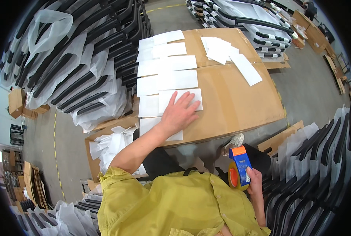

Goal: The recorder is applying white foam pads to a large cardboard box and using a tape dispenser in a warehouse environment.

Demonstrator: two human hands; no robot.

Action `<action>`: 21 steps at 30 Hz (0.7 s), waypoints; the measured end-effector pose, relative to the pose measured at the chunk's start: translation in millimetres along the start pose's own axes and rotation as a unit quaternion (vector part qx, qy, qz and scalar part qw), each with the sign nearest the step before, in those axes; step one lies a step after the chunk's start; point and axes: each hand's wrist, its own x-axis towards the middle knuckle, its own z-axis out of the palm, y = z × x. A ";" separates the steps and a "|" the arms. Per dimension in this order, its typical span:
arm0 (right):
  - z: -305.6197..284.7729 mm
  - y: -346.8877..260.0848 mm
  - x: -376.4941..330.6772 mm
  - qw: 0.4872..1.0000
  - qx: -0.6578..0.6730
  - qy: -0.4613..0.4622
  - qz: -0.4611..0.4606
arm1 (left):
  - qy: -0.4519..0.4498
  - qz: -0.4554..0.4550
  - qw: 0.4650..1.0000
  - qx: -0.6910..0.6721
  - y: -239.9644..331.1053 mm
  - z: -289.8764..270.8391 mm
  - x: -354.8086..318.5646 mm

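My left hand [179, 111] lies palm down, fingers spread, on one of the white rectangular sheets [191, 96] along the left side of a large cardboard box [230, 106]. These sheets overlap in rows, several of them reaching the box's left edge. At my right side, beyond the box's near edge, my right hand [255, 181] is closed around a tape dispenser [242, 168]. The dispenser is blue with an orange top and carries a roll of yellowish tape. Part of its grip is hidden by my fingers.
Several loose white sheets [219, 49] and a longer one [246, 69] lie on the box's far right. An open carton of white pieces [114, 143] stands at my left. Stacked black frames [93, 47] rise to the left; more black frames [317, 169] stand at right.
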 end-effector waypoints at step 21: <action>-6.8 -2.2 11.0 1.000 0.024 0.000 -0.005 | -0.064 0.014 0.996 -0.053 15.5 -16.0 -22.1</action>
